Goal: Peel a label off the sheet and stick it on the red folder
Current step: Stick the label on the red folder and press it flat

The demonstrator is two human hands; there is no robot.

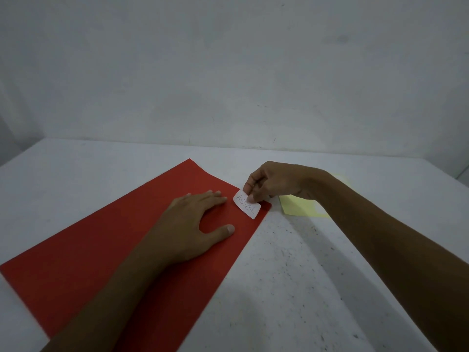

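The red folder (106, 250) lies flat and slanted across the white table. My left hand (195, 224) rests palm down on it, fingers spread, holding nothing. A small white label (247, 205) with handwriting sits at the folder's far right corner, one end pinched between the thumb and fingers of my right hand (274, 182). Whether the label is touching the folder I cannot tell. The pale yellow label sheet (299, 205) lies on the table to the right, partly hidden by my right wrist and forearm.
The table (291, 288) is white with dark speckles and meets a plain grey wall at the back. The folder's near left corner reaches the table's left side.
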